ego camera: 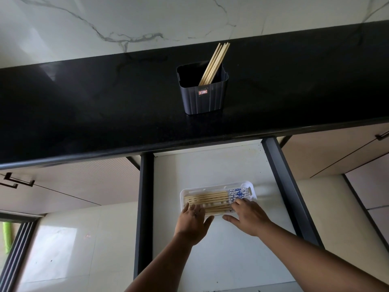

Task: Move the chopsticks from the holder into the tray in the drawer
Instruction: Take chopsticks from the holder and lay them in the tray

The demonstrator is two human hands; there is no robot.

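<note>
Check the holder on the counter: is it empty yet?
Not empty. A bunch of chopsticks still leans inside the dark holder, tips above its rim, while others already lie in the white tray.

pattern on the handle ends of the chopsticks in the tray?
Blue-and-white print on the handle ends of the chopsticks in the tray; the rest is plain wood. Head view.

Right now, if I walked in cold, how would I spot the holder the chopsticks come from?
Find the long black countertop under the marbled wall. On it, above the open drawer, stands a dark ribbed holder with a small red label, and plain chopsticks lean out of it. Nothing else stands on that counter.
</note>
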